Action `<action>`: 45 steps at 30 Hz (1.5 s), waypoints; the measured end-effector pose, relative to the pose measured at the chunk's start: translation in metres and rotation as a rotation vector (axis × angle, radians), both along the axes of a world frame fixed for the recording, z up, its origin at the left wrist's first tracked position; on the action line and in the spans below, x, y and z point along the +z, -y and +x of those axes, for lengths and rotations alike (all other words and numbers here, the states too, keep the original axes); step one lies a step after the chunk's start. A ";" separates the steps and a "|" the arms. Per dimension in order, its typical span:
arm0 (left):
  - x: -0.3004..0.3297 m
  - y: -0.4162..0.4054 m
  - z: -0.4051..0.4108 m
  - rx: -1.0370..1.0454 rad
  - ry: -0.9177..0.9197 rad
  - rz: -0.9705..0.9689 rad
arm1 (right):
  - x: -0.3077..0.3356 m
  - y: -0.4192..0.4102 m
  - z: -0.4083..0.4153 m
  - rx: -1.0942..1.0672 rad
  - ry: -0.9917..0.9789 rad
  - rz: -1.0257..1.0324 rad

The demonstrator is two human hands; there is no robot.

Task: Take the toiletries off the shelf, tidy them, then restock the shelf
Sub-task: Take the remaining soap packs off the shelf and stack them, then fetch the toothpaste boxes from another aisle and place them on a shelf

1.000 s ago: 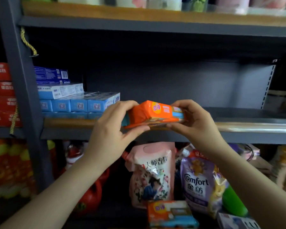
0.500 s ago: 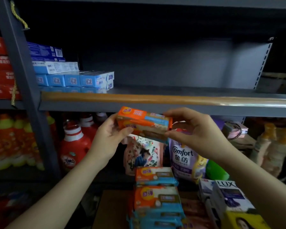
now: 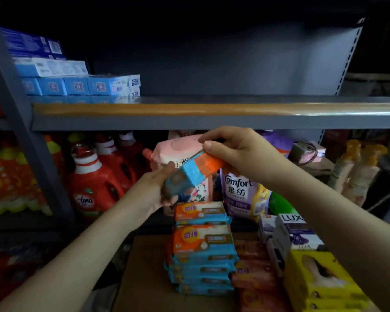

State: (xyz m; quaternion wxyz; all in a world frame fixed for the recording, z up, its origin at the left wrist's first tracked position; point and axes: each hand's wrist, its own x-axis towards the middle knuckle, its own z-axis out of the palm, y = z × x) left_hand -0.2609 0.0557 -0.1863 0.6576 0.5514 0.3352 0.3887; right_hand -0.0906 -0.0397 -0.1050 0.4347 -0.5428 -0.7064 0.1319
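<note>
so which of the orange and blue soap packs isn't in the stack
The soap pack held tilted in the air by the left hand and right hand; the others lie flat in the stack below.

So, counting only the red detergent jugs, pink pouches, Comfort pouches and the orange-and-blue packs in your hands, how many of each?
Red detergent jugs: 3 in view
Pink pouches: 1
Comfort pouches: 1
Orange-and-blue packs, held by left hand and right hand: 1
Total: 6
</note>
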 end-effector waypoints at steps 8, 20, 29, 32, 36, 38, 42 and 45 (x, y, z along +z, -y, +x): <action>0.006 0.024 -0.031 -0.358 -0.069 -0.004 | -0.032 -0.009 0.011 -0.071 -0.428 -0.255; 0.000 0.027 -0.024 0.018 -0.595 0.712 | -0.060 -0.004 0.019 0.202 -0.549 -0.543; -0.041 0.034 -0.022 0.078 -0.740 1.043 | -0.094 0.000 0.031 0.054 0.477 -0.258; -0.050 0.032 -0.023 -0.006 -0.766 1.018 | -0.104 0.001 0.035 0.061 0.492 -0.360; -0.053 0.023 -0.030 -0.052 -0.699 0.975 | -0.103 -0.001 0.033 0.074 0.513 -0.444; -0.046 0.015 -0.036 -0.009 -0.674 0.987 | -0.092 -0.006 0.028 0.037 0.481 -0.368; -0.012 -0.007 -0.061 0.206 -0.668 1.158 | -0.056 -0.023 0.001 -0.079 0.345 0.012; 0.020 -0.032 -0.087 0.439 -0.748 1.300 | -0.026 -0.040 -0.028 -0.078 0.263 0.173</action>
